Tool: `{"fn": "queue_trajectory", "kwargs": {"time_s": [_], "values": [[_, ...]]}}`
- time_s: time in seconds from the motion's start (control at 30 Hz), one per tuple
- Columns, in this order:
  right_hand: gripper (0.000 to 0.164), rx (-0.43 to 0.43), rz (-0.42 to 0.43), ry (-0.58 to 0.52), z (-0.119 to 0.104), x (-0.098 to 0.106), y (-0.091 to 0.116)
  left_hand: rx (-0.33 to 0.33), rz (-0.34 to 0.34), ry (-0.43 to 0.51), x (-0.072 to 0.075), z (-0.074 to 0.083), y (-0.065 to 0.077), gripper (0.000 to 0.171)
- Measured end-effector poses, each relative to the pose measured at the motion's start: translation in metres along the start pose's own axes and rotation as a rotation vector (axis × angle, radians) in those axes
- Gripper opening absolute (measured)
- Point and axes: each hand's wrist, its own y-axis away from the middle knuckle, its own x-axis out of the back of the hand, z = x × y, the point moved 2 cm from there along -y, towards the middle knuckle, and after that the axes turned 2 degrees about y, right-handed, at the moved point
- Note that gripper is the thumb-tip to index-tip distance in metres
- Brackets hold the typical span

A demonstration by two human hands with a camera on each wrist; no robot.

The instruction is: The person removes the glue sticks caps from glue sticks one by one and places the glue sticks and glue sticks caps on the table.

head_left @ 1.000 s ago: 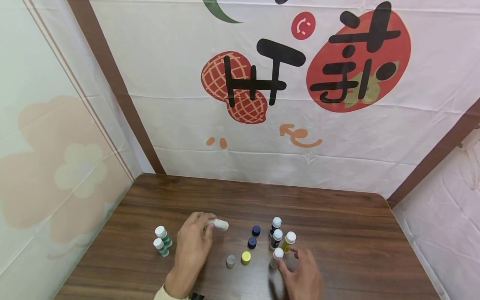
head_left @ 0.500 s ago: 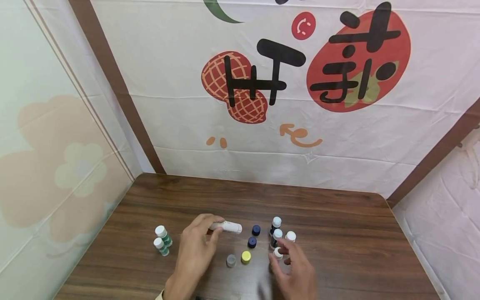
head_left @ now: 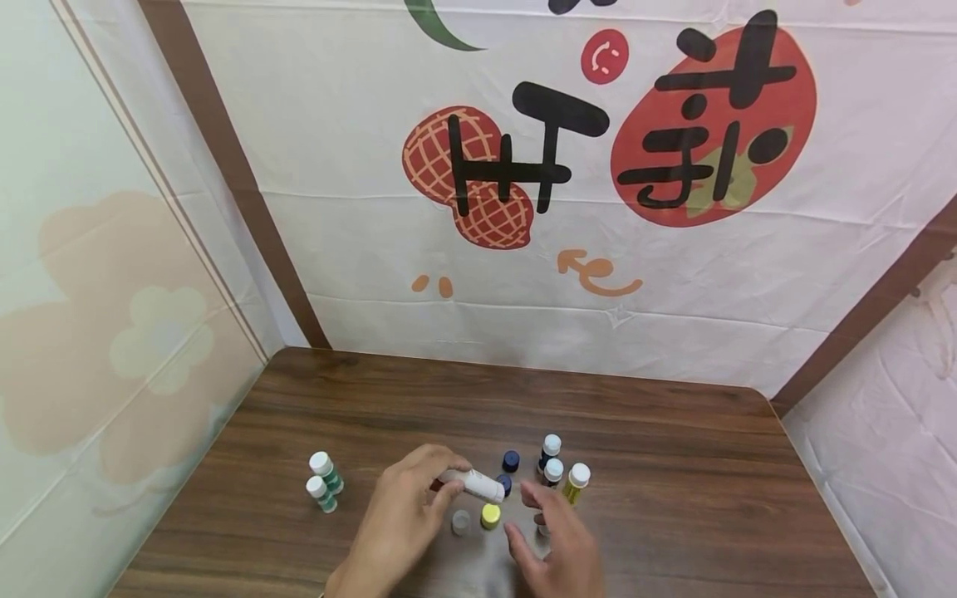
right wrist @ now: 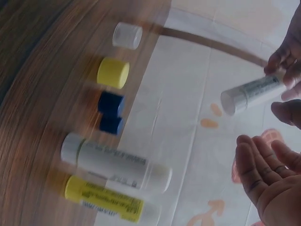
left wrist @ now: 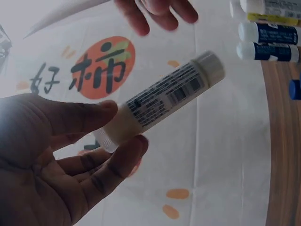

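Observation:
My left hand (head_left: 399, 515) pinches a white glue stick (head_left: 478, 485) by one end, between thumb and fingers, and holds it tilted above the table. In the left wrist view the tube shows a printed label, a barcode and a translucent cap on its far end. My right hand (head_left: 561, 540) hangs just right of that capped end, fingers parted and holding nothing. Below the stick lie a yellow cap (head_left: 490, 516), a clear cap (head_left: 460, 522) and two navy caps (head_left: 511, 461), one partly covered by the stick.
Upright at the right stand two navy glue sticks (head_left: 551, 448), a yellow one (head_left: 576, 483) and a white one (right wrist: 117, 162), mostly hidden behind my right hand in the head view. Two green glue sticks (head_left: 321, 492) stand at the left of the wooden table (head_left: 673, 465). A printed cloth hangs behind.
My left hand has carried the white glue stick to the right and nearer. My right hand has left the upright white stick and moved left toward the held one.

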Motion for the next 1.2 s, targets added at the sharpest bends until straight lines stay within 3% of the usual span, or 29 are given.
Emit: {"fn": "queue_trajectory", "kwargs": {"time_s": [0.2, 0.43, 0.63, 0.9, 1.2], "values": [[0.066, 0.065, -0.027, 0.042, -0.01, -0.008, 0.003, -0.062, -0.133, 0.012, -0.003, 0.007, 0.003, 0.02], [0.051, 0.012, -0.064, 0.037, -0.01, -0.014, 0.007, -0.094, -0.194, 0.047, -0.008, 0.013, 0.006, 0.019], [0.041, 0.114, -0.005, 0.048, -0.005, -0.015, 0.009, -0.099, -0.259, 0.04, -0.016, 0.014, 0.008, 0.019], [0.035, 0.001, -0.099, 0.05, -0.002, -0.014, 0.011, -0.142, -0.258, 0.04, -0.019, 0.013, 0.01, 0.019], [0.035, 0.036, -0.043, 0.054, -0.001, -0.014, 0.012, -0.192, -0.207, 0.045, -0.017, 0.012, 0.01, 0.018]]}}
